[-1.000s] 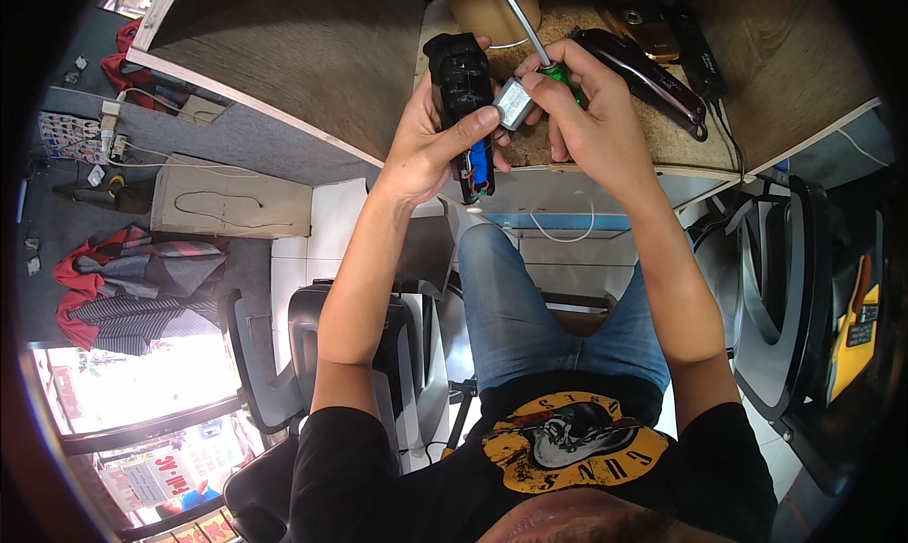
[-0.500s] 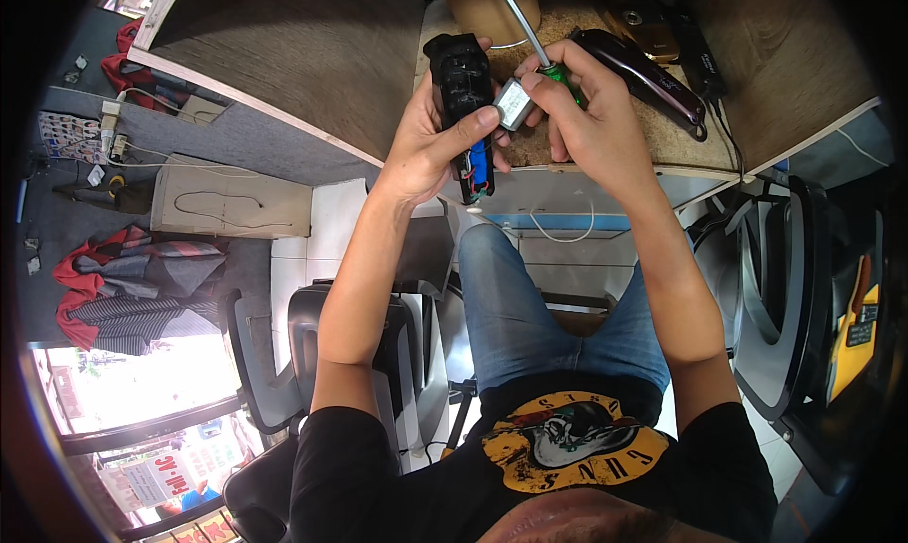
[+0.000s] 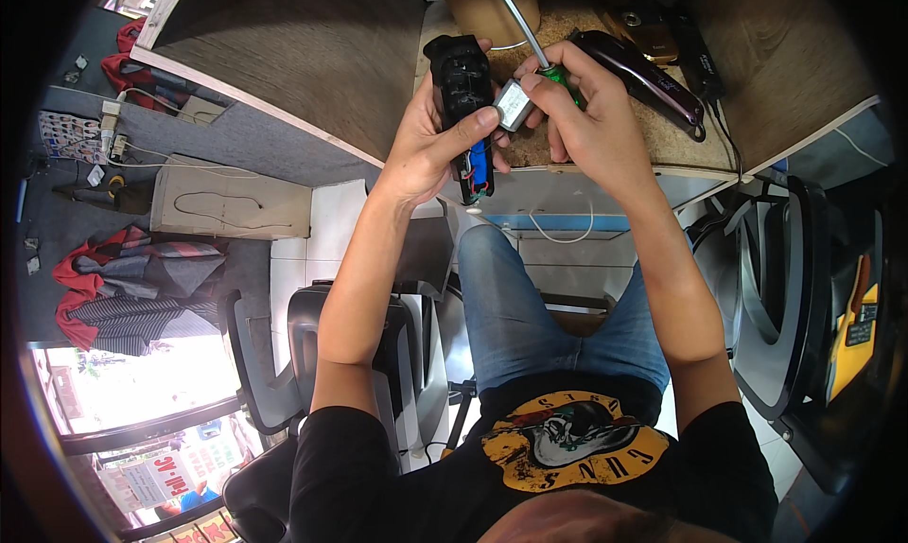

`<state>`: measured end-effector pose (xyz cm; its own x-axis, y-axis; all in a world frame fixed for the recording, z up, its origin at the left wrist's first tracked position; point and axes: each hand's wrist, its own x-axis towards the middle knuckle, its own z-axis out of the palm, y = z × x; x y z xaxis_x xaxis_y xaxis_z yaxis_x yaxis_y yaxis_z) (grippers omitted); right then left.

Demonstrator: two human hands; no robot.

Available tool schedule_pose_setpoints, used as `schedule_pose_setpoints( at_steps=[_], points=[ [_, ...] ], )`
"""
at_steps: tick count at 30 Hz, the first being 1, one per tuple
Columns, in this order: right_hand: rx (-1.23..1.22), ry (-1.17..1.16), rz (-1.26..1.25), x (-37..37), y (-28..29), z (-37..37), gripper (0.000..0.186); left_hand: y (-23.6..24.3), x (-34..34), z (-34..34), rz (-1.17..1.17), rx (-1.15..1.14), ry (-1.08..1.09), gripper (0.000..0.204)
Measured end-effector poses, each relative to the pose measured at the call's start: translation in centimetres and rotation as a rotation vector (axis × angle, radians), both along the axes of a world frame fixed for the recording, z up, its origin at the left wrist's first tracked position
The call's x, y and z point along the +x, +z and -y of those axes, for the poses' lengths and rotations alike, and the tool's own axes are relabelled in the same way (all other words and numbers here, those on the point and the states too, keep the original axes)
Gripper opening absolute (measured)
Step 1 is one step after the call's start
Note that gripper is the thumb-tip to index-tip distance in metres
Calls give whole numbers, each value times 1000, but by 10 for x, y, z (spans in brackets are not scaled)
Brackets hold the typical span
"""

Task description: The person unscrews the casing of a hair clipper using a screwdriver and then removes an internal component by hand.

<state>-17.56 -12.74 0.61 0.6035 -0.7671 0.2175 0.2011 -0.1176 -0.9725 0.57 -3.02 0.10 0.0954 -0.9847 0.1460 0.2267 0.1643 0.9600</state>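
My left hand [image 3: 426, 150] is closed around a black hair clipper body [image 3: 462, 79], held upright and opened at its lower end, where a blue battery [image 3: 480, 169] and thin wires show. Its thumb tip reaches a small silver rectangular block with a pale label [image 3: 513, 105]. My right hand [image 3: 601, 117] pinches that block from the other side between thumb and fingers. Tucked in the same hand is a screwdriver [image 3: 560, 78] with a green handle, its long metal shaft pointing up and away. Some right fingers are hidden behind the block.
A dark glossy clipper [image 3: 643, 84] lies on the brown shelf [image 3: 553, 148], right of my hands. Behind it are a brown-gold device [image 3: 653, 40] and a black corded device [image 3: 700, 68]. A tan round container [image 3: 487, 8] stands at the back. Wooden side panels [image 3: 284, 61] flank the shelf.
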Motion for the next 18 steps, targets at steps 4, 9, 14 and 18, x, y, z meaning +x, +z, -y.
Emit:
schedule_pose_setpoints(
  at_steps=[4, 9, 14, 18],
  points=[
    [-5, -8, -5, -1, 2, 0, 23, 0, 0, 1, 2, -4, -4, 80],
    [2, -3, -8, -1, 1, 0, 23, 0, 0, 0, 5, 1, -4, 80],
    [33, 22, -15, -3, 2, 2, 22, 1, 0, 0, 7, -8, -9, 80],
    [32, 27, -22, -4, 1, 2, 22, 1, 0, 0, 6, -4, -7, 80]
  ],
)
